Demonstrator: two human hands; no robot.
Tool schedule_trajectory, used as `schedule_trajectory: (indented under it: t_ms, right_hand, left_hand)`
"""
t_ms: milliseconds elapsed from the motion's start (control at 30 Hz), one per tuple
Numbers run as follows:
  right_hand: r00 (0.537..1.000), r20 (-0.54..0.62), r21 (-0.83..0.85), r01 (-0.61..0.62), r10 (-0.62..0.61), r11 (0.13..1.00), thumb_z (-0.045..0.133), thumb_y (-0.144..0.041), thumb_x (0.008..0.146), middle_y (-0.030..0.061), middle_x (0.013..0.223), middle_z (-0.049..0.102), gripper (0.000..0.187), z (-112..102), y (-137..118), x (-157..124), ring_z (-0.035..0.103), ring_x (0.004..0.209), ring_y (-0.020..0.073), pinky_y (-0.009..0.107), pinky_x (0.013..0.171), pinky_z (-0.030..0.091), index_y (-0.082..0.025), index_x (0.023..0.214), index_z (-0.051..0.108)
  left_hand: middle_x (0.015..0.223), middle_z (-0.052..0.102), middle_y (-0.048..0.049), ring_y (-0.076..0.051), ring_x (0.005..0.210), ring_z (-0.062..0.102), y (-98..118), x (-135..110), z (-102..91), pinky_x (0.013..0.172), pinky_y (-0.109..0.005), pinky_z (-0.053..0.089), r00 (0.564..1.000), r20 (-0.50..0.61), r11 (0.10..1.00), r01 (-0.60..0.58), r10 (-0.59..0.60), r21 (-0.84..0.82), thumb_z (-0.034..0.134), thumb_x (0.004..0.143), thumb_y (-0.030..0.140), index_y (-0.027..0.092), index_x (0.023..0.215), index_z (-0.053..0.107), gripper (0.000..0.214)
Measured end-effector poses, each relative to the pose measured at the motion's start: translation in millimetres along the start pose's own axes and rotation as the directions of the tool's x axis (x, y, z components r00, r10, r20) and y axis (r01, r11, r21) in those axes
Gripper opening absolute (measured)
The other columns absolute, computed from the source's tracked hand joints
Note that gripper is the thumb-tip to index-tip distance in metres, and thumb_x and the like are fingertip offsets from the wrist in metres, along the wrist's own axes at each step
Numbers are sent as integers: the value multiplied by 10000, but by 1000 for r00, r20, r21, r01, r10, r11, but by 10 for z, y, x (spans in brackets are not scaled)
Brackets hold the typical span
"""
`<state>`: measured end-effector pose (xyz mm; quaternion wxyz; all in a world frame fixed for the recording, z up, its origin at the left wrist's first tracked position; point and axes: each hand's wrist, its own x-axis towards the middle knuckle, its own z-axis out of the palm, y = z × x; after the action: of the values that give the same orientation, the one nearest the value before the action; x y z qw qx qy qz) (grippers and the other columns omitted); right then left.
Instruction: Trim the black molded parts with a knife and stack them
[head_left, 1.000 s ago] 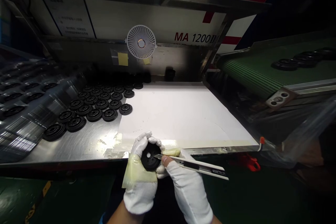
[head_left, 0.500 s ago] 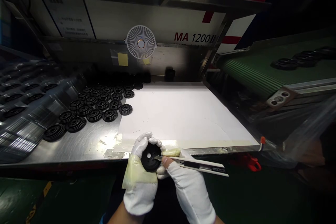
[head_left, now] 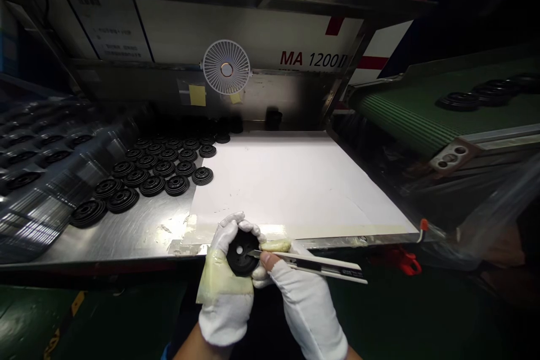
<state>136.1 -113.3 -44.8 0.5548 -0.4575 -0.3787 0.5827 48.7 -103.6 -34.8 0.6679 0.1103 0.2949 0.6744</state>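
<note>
Both my hands wear white gloves and work just below the front edge of the steel bench. My left hand (head_left: 225, 287) is wrapped round a black round ribbed part (head_left: 239, 253) with a small hole in its middle. My right hand (head_left: 306, 306) grips a utility knife (head_left: 320, 265). The blade tip rests against the right rim of the part. A yellowish taped finger lies along the top of the blade.
Several identical black round parts (head_left: 152, 171) lie in rows on the steel bench (head_left: 126, 233) at the left. A white sheet (head_left: 291, 185) covers the bench's middle. A small fan (head_left: 226, 66) stands at the back. A green conveyor (head_left: 413, 115) at right carries more black parts (head_left: 458, 101).
The knife handle has dipped slightly and the blade has shifted a little on the part's rim. The hands stay in the same place.
</note>
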Motion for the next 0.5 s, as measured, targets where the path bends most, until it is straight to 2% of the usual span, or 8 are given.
schedule_trajectory:
  t_ms: [233,400,500]
  right_hand:
    - [998,-52,-39,34,-36,999,662,-278,753,-1,670,637,128,21,0,-22,613,610,133,246,581,531,-159,764,613]
    - [999,23,-11,-30,30,999,644,-297,769,-8,621,632,129,-13,-3,1,625,609,153,253,553,527,-171,765,616]
    - [999,12,-6,-32,32,999,642,-299,774,-12,608,632,132,-23,16,1,627,602,153,260,566,527,-170,782,621]
  left_hand:
    - [865,493,9,-90,590,487,-5,18,-24,364,-154,291,999,39,1000,25,-25,-2,473,840,288,260,1003,534,177]
    - [876,501,7,-91,593,490,-18,7,-34,358,-161,302,1000,10,1000,4,-4,2,495,827,265,263,1022,540,201]
    - [847,492,14,-91,583,484,2,0,2,355,-164,290,1000,7,999,25,-24,-22,491,828,287,256,985,546,169]
